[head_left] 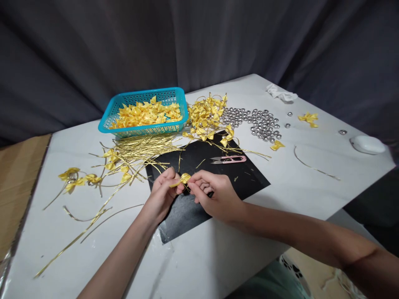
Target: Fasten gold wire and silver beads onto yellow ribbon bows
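Note:
Over a black mat [183, 220], my left hand [165, 189] pinches a small yellow ribbon bow [185, 178]. My right hand [215, 191] meets it from the other side, its thumb and forefinger closed at the bow's edge on what looks like thin gold wire; the exact grip is partly hidden by the fingers. Pink-handled thread snips [229, 159] lie on the mat just beyond my right hand. A heap of gold wire pieces [140, 147] lies beyond my left hand.
A blue basket [104, 124] holds many yellow ribbon pieces [149, 112]. Beside it are a pile of wired yellow bows [207, 110] and many silver beads [264, 124]. At the right are a white dish [368, 144], crumpled white tissue [280, 93] and a loose wire [311, 168].

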Motion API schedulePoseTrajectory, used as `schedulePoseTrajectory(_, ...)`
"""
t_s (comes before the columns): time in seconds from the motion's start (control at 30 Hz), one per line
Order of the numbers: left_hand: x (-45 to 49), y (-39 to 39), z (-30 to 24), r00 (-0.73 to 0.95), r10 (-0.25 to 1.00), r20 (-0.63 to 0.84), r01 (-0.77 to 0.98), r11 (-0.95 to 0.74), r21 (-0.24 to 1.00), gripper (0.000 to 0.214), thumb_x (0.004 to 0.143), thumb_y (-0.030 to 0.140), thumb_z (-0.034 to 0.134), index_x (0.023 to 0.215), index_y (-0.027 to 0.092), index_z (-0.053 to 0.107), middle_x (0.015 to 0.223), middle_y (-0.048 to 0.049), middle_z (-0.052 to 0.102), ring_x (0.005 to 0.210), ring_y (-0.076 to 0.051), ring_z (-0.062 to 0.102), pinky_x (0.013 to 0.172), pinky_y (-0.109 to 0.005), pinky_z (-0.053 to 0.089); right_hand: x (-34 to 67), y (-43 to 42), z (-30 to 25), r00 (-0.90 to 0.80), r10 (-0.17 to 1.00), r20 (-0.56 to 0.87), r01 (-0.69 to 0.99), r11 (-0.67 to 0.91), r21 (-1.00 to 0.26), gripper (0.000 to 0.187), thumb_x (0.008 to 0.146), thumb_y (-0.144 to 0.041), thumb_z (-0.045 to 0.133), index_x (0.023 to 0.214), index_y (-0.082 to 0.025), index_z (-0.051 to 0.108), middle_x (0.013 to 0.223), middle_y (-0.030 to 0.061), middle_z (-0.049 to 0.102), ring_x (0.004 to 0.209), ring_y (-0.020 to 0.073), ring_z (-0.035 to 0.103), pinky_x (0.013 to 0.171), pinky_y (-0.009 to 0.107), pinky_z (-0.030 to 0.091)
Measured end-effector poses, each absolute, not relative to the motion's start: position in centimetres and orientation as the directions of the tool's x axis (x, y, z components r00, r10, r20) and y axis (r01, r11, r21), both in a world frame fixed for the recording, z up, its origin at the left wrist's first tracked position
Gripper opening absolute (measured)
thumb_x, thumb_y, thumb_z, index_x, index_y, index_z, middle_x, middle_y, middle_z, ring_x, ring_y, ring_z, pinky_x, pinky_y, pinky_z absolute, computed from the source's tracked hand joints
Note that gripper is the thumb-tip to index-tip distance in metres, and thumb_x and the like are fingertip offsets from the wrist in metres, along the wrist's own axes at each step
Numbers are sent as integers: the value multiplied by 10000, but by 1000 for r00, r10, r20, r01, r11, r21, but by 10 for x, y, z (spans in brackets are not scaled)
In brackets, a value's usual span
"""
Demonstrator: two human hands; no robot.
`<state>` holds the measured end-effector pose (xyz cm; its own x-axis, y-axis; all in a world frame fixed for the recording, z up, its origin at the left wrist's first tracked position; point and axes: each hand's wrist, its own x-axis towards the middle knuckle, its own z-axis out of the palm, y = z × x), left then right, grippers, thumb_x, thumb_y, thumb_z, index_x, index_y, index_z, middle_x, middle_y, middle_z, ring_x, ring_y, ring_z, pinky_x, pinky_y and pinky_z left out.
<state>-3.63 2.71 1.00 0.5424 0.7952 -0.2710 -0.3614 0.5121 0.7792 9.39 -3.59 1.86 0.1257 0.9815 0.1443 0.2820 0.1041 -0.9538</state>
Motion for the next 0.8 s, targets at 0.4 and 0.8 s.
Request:
schedulePoseTrajectory(0.4, -37, 27, 12, 534, 794, -291, -336, 516, 788, 319, 635, 117, 606, 563, 173, 301, 477, 57, 475, 451, -44, 416, 477, -120, 361, 101, -33, 18, 40, 951, 305, 451, 255, -855, 137, 816, -140, 484, 752, -132, 605, 617, 1, 590, 512, 51, 497, 468, 131, 405)
schedulePoseTrajectory(0.8, -38, 27, 9, 543, 796, -269, -314, 489, 814, 325, 638, 139, 606, 563, 176, 292, 474, 53, 469, 463, -56, 394, 494, -144, 348, 101, -32, 17, 21, 929, 370, 505, 310, -806, 164, 828, -137, 472, 749, -151, 615, 611, -8, 577, 518, 64, 481, 491, 158, 386)
